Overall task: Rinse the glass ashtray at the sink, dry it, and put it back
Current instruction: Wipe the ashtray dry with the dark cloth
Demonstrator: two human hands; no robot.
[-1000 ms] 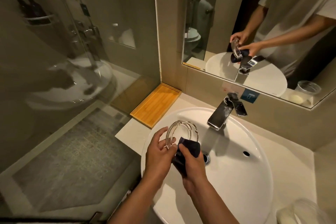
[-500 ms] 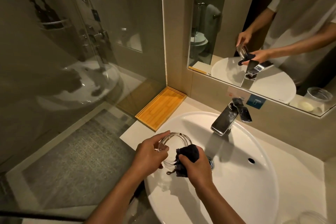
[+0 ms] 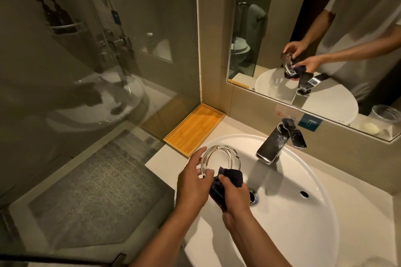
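While your left hand (image 3: 193, 182) gripped the tilted glass ashtray (image 3: 219, 159) above the white basin (image 3: 303, 223), your right hand (image 3: 235, 196) clutched a dark cloth (image 3: 230, 178) against its rim

Two hands: left hand (image 3: 192, 182), right hand (image 3: 235, 198). One ashtray (image 3: 219, 159), one cloth (image 3: 225, 182), one tray (image 3: 194, 129), one faucet (image 3: 275, 144).

We have 1 view, worn on the head, looking forward and down, close over the sink (image 3: 303, 212). Shower glass (image 3: 97, 71) fills the left; the mirror (image 3: 271, 28) hangs far right.
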